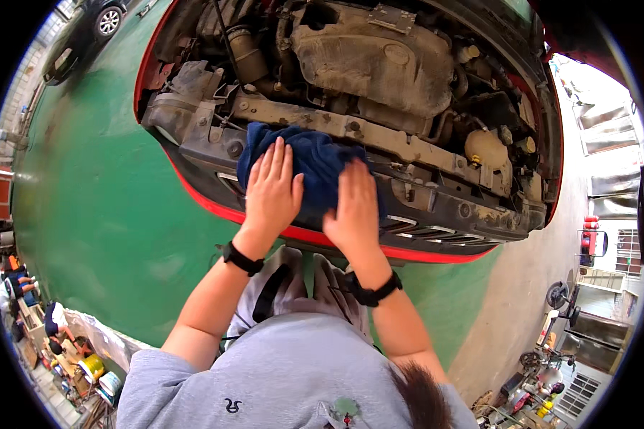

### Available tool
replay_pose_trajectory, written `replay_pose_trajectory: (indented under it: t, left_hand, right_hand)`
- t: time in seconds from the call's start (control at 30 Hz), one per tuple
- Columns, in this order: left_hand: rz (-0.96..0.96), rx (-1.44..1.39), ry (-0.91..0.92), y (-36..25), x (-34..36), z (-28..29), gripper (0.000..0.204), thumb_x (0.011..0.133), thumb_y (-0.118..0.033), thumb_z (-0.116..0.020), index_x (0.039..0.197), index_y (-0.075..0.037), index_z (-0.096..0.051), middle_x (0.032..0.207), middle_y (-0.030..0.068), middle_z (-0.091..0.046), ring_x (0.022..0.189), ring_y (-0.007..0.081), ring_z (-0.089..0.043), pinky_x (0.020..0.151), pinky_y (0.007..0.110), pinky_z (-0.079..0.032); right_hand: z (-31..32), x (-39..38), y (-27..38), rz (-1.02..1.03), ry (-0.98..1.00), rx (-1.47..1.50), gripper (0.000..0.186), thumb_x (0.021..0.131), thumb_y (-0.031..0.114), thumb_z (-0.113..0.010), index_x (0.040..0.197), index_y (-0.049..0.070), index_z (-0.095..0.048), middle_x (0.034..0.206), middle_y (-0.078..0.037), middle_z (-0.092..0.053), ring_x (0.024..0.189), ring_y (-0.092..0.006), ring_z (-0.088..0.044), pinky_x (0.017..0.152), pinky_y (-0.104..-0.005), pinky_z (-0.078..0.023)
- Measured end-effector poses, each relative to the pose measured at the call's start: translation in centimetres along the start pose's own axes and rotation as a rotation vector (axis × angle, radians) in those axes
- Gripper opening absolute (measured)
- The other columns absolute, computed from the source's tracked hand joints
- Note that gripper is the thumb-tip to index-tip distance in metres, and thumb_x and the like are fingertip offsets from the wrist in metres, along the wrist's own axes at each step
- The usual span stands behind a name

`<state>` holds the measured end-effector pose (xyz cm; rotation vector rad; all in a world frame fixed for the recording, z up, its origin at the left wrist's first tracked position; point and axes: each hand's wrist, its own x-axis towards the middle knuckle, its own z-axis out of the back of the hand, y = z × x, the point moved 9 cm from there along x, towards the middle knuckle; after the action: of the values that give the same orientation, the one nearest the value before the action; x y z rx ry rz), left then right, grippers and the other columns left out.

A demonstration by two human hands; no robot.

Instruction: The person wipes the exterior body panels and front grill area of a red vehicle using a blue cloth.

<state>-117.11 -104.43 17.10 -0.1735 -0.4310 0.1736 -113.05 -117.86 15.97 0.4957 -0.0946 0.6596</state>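
Left hand (273, 189) is palm-down on the blue cloth (315, 154), fingers straight, thumb out to the side, pressing flat rather than grasping. Right hand (354, 207) is at the cloth's right part, fingers extended and close together, also not clenched; it's motion-blurred, so can't tell how firmly it bears on the fabric. Cloth is bunched and creased, lying on the black front trim above the grille (436, 233), left of the car's middle as seen from here. Black band on each wrist: left band (242, 259), right band (372, 289). Just beyond the cloth runs a dusty crossmember (322, 121), then the engine bay with a dirt-coated engine cover (372, 61); yellowed reservoir (486, 148) over to the right. Red bumper (211, 206) curves below the grille, nearer the wearer, who has a grey T-shirt (279, 372). Green floor (107, 186) on the left, dark car (75, 39) parked at upper left, grey floor strip (504, 307) on the right. Yellow bucket (91, 367) sits among clutter at lower left.
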Motion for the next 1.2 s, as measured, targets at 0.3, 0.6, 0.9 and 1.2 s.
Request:
replay_pose_trajectory:
  t: [0.3, 0.6, 0.9, 1.2]
  left_hand:
    - [0.030, -0.027, 0.053, 3.1, -1.2, 1.3, 0.049, 0.095, -0.024, -0.053, 0.132, 0.008, -0.051, 0.138, 0.0235, -0.052, 0.130, 0.0362, -0.047, 0.110, 0.042, -0.036]
    - [0.017, -0.039, -0.007, 5.4, -1.6, 2.6, 0.039, 0.093, -0.021, -0.057, 0.122, 0.005, -0.060, 0.130, 0.0198, -0.059, 0.122, 0.0335, -0.055, 0.107, 0.042, -0.039]
    - [0.205, 0.306, 0.005, 12.1, 1.1, -0.1, 0.056, 0.099, -0.034, -0.042, 0.136, 0.008, -0.048, 0.145, 0.0234, -0.045, 0.135, 0.0326, -0.043, 0.114, 0.040, -0.029]
    - [0.178, 0.397, 0.047, 15.4, -0.2, 1.1, 0.057, 0.098, -0.031, -0.042, 0.137, 0.010, -0.045, 0.146, 0.0250, -0.043, 0.136, 0.0333, -0.042, 0.116, 0.040, -0.028]
  right_hand:
    - [-1.6, 1.2, 2.9, 0.242, 0.135, -0.104, 0.069, 0.067, 0.013, -0.067, 0.129, -0.011, -0.047, 0.145, -0.028, -0.041, 0.139, -0.0365, -0.036, 0.119, -0.0445, -0.023]
    - [-2.0, 2.8, 4.5, 0.458, 0.226, 0.261, 0.065, 0.067, 0.016, -0.074, 0.126, -0.004, -0.053, 0.137, -0.023, -0.050, 0.134, -0.0370, -0.041, 0.116, -0.0446, -0.030]
    - [-4.9, 5.0, 10.5, 0.389, 0.132, 0.182, 0.083, 0.073, 0.042, -0.075, 0.134, -0.007, -0.045, 0.141, -0.025, -0.046, 0.136, -0.0350, -0.039, 0.117, -0.0437, -0.025]
    - [-5.2, 4.2, 9.5, 0.307, 0.154, 0.000, 0.084, 0.078, 0.047, -0.071, 0.136, -0.007, -0.044, 0.145, -0.024, -0.043, 0.139, -0.0345, -0.036, 0.117, -0.0445, -0.025]
